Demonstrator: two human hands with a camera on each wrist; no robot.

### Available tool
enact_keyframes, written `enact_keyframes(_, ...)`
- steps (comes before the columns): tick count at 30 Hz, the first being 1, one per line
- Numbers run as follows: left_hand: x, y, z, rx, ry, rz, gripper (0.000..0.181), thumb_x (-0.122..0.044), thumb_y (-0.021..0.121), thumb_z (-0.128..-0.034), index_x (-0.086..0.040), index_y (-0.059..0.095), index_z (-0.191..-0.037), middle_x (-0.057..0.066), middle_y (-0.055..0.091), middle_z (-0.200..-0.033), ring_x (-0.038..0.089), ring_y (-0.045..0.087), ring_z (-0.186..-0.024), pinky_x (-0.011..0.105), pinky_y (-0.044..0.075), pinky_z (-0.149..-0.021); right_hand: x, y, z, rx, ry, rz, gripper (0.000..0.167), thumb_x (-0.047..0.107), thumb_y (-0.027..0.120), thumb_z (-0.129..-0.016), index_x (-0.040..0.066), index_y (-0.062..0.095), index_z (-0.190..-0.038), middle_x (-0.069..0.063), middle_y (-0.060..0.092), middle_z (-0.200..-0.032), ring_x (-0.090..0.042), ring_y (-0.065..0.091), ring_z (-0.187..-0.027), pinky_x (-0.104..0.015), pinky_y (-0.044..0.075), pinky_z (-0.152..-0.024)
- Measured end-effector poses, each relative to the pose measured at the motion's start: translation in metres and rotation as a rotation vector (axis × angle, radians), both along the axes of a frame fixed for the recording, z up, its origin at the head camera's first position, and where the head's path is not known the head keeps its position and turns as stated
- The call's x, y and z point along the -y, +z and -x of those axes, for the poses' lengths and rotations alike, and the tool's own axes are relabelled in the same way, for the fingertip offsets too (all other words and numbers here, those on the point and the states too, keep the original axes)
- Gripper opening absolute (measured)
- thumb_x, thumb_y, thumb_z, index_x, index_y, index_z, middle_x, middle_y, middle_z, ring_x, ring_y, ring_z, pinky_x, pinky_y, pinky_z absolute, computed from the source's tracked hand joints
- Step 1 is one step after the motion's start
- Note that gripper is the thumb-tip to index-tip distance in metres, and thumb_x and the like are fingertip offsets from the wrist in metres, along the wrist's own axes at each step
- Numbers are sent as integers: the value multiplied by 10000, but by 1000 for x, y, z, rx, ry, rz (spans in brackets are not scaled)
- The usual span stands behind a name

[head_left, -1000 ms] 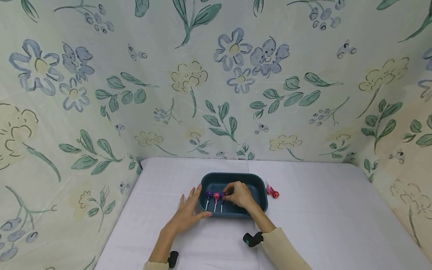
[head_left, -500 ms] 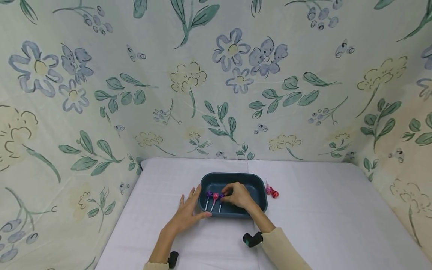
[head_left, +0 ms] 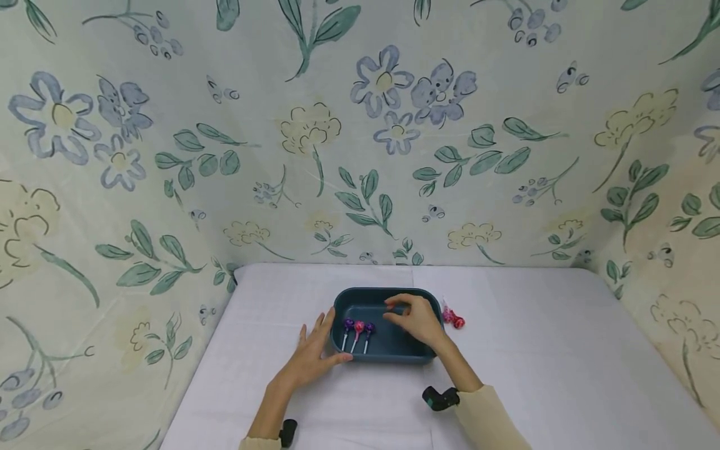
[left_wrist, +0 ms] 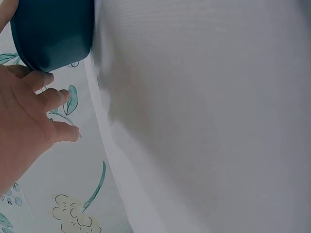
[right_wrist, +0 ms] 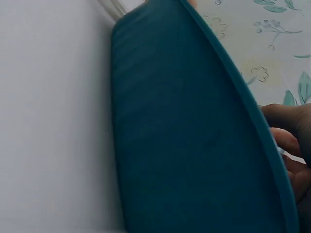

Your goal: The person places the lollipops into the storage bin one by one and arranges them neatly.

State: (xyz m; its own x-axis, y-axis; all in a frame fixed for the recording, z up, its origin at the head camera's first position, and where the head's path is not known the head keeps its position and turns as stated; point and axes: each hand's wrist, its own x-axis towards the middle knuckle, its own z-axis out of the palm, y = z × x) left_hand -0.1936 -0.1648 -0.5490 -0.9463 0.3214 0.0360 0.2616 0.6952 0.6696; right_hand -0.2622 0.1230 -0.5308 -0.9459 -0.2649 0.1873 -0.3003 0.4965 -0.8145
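Observation:
Three lollipops lie side by side in the dark teal tray: a purple lollipop at the left, a pink lollipop in the middle and another purple lollipop at the right. Their white sticks point toward the near wall. My left hand rests with spread fingers against the left end of the tray, its thumb at the near rim. My right hand hovers above the tray's right half, thumb and index finger apart. In the right wrist view, the tray wall hides part of that hand.
Just outside the tray's right end lie red and pink wrapped lollipops, close together. White cloth covers the table. A floral curtain hangs behind and along the sides.
My right hand has let go of the right purple lollipop and moved up and right. The pink lollipop's head and the right purple lollipop have shifted slightly left. My left hand stays put.

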Motion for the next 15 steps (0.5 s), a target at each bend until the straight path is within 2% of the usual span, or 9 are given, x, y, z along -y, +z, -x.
enact_keyframes(4, -1, 1, 0, 3, -1, -1, 1105, -558, 749, -896, -111, 105, -1674, 84, 175, -1739, 365, 132, -1623, 708, -35, -1265, -37, 4, -3, -101, -145, 119, 312, 130, 812, -901, 25, 742, -1186, -137, 767, -1016, -2, 424, -454, -189, 348, -411)
enact_keyframes(7, -1, 1, -1, 7, -2, -2, 1098, -540, 751, -902, -114, 98, -1675, 80, 169, -1741, 363, 126, -1624, 705, -43, -1266, -68, 2, -6, -117, -301, 151, 305, 100, 793, -912, 26, 731, -1202, -183, 759, -1037, -4, 440, -441, -176, 357, -401)
enact_keyframes(9, 0, 0, -1, 11, 0, -1, 1094, -522, 755, -907, -119, 89, -1676, 77, 163, -1742, 362, 120, -1625, 700, -48, -1267, -86, -1, -10, -90, -408, 105, 311, 112, 788, -915, 35, 727, -1211, -200, 752, -1064, -42, 467, -461, -180, 366, -413)
enact_keyframes(11, -1, 0, -1, 13, 6, -5, 1087, -501, 760, -910, -121, 90, -1676, 81, 167, -1740, 368, 118, -1624, 698, -52, -1268, -100, -6, -14, -45, -483, 18, 335, 143, 785, -916, 28, 718, -1223, -219, 744, -1089, -121, 503, -514, -205, 369, -446)
enact_keyframes(13, -1, -1, -1, 16, 11, -7, 1083, -489, 763, -912, -124, 89, -1677, 83, 170, -1739, 371, 119, -1623, 697, -53, -1268, -109, -13, -19, 16, -519, -97, 376, 194, 787, -910, 20, 712, -1235, -226, 737, -1107, -203, 571, -647, -236, 384, -526)
enact_keyframes(15, -2, -1, -1, 20, 14, -5, 1083, -491, 763, -910, -130, 89, -1677, 80, 169, -1739, 369, 118, -1624, 693, -54, -1271, -115, -20, -24, 74, -522, -194, 422, 245, 798, -899, 9, 704, -1235, -233, 730, -1107, -287, 625, -789, -275, 420, -593)
